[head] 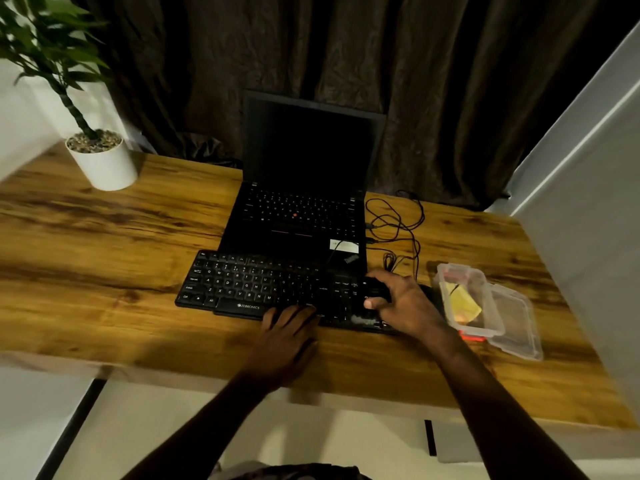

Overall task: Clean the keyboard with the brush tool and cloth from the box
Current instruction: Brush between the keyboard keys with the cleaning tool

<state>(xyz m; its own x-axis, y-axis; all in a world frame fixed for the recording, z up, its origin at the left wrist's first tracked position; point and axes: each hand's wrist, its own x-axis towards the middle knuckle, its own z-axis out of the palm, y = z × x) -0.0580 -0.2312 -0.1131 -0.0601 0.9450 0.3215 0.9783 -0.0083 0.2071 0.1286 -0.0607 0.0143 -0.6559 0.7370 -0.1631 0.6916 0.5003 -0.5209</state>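
Over keyboard [263, 285] end, right hand [403, 301] hiding something dark [375, 289], blurred

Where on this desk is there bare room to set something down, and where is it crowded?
Free: the wide bare desk left of the keyboard and laptop, nearer than the plant pot; also the strip before the keyboard, beside the left hand. Crowded at right: cables, the open box, and the right hand gripping a dark tool.

Dim room, brown curtain [346, 57], wooden desk [104, 244]
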